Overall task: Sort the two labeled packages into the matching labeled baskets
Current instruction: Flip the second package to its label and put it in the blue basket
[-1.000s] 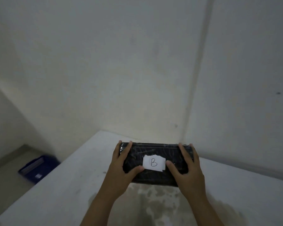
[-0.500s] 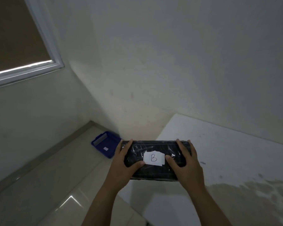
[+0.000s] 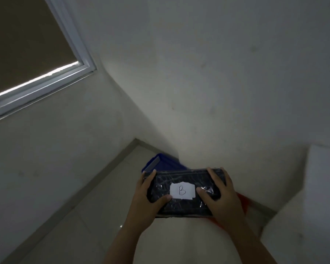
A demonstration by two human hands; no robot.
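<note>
A black, plastic-wrapped package (image 3: pixel 183 180) with a white paper label marked "B" (image 3: pixel 182 191) is held in the air over the floor. My left hand (image 3: pixel 148 199) grips its left end and my right hand (image 3: pixel 220 195) grips its right end, thumbs on top beside the label. Behind the package's far edge, a blue basket (image 3: pixel 163 162) stands on the floor in the corner, partly hidden. A red-orange basket (image 3: pixel 243 203) shows only as a sliver under my right hand. Neither basket's label can be read.
The white table (image 3: pixel 312 197) stands to the right, its corner close to my right arm. A window with a white frame (image 3: pixel 46 80) is on the left wall. Pale floor tiles (image 3: pixel 84 225) stretch below and to the left.
The view has swung left, away from the table. The package, still held in both hands, has moved off the tabletop and now hangs over the floor in front of the blue basket; the red-orange basket has appeared.
</note>
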